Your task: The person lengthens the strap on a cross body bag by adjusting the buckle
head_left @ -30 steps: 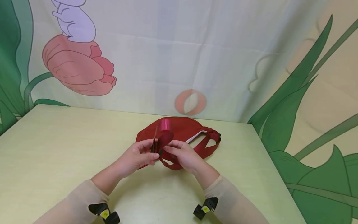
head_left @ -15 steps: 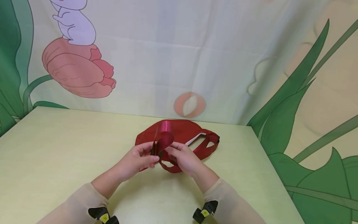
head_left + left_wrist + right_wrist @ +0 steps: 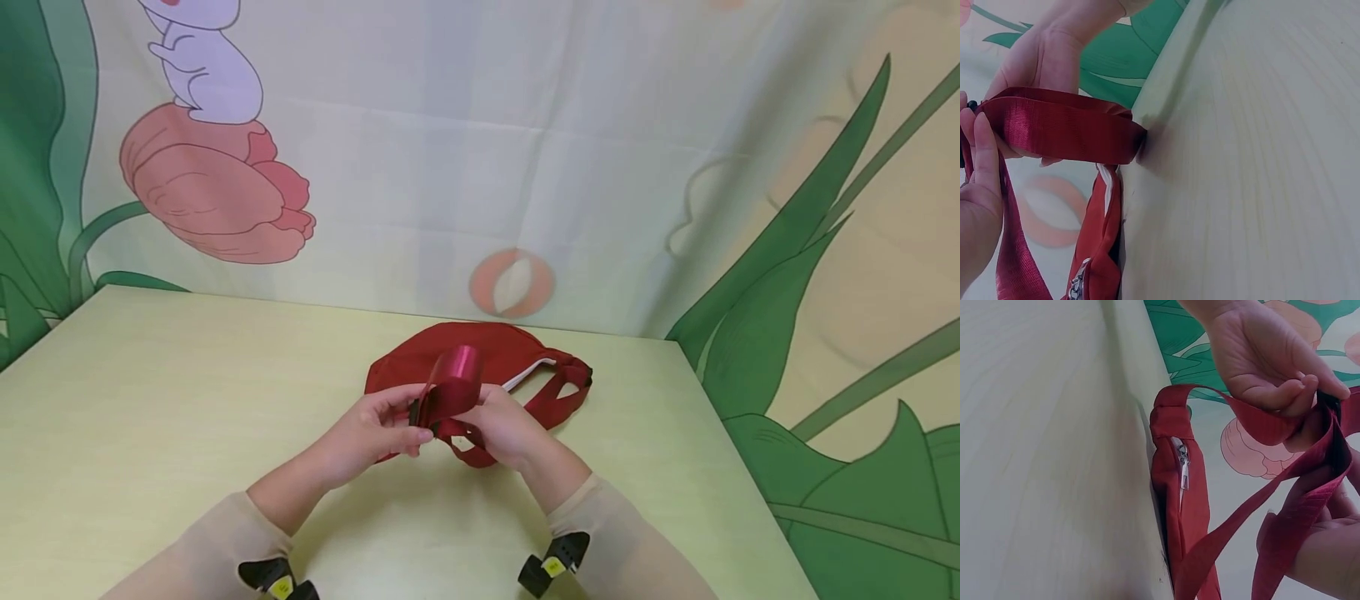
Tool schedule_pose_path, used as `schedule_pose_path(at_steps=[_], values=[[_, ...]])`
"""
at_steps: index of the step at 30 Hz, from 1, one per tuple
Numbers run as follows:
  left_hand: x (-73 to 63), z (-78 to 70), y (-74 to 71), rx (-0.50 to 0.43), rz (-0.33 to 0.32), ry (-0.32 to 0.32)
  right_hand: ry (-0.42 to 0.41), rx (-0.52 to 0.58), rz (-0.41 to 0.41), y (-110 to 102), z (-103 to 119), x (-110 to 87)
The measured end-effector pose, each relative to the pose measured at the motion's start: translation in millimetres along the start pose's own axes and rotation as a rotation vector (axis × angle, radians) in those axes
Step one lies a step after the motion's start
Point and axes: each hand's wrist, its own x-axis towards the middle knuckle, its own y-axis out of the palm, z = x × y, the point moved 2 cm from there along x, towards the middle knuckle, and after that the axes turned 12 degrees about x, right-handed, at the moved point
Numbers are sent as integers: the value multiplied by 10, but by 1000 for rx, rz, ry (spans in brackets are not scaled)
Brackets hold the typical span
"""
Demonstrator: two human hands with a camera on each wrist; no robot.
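Note:
A red waist bag [image 3: 427, 358] lies on the table, its strap raised toward me. My left hand [image 3: 378, 429] pinches the strap at a small black buckle [image 3: 1329, 400], thumb toward me. My right hand [image 3: 510, 429] holds the same webbing [image 3: 459, 383] just right of the buckle; part of its fingers is hidden behind the strap. A wide loop of red webbing stands up between the hands. In the right wrist view the strap falls in folds over my right fingers [image 3: 1316, 494]. A metal zipper pull [image 3: 1184, 472] hangs on the bag's side.
The pale table [image 3: 187, 400] reaches to a printed curtain [image 3: 375, 167] close behind the bag. The strap's far end [image 3: 573, 379] lies to the bag's right. A black wrist camera sits on each sleeve [image 3: 202, 542].
The webbing loop between my hands has tipped lower and to the right, and looks wider. My right fingers have shifted behind it. My left hand keeps its pinch; the bag stays put.

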Motion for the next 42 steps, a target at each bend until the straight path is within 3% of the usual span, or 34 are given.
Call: schedule_pose_path(at_steps=[5, 9, 16, 24, 32, 37, 42], values=[[-9, 6, -25, -1, 29, 19, 10, 39, 12, -12, 26, -11], [-21, 2, -34, 2, 50, 30, -31, 47, 48, -12, 55, -19], [-39, -1, -6, -39, 58, -31, 25, 74, 37, 14, 69, -31], [-33, -3, -42, -43, 101, -31, 21, 84, 19, 44, 96, -20], [-44, 52, -111, -182, 148, -74, 32, 42, 8, 11, 77, -32], [-49, 39, -136, -115, 124, -77, 17, -15, 55, 8, 73, -20], [-52, 5, -135, -82, 107, -103, -5, 46, 91, 5, 81, -64]])
